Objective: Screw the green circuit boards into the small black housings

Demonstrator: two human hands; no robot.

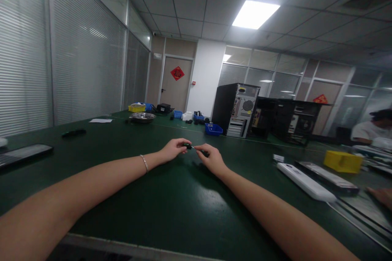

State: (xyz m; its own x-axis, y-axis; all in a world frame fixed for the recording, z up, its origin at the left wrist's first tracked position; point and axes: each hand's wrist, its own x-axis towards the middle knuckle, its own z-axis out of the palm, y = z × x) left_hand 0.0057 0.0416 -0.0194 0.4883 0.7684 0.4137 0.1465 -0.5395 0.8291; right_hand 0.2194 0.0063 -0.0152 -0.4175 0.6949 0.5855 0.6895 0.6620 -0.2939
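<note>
Head view, frame centre: left hand [172, 149] pinching one end of small black tool [196, 149], right hand [211, 159] closed on other end, above green bench [171, 204]. Best kept level, pinches firm, elbows steady.

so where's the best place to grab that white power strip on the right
Grip the power strip across its narrow width near the middle, coming from above. It lies flat on the table, long and slim, with a dark device close along its far side, so a top-down pinch over the long edges looks cleanest.
</note>
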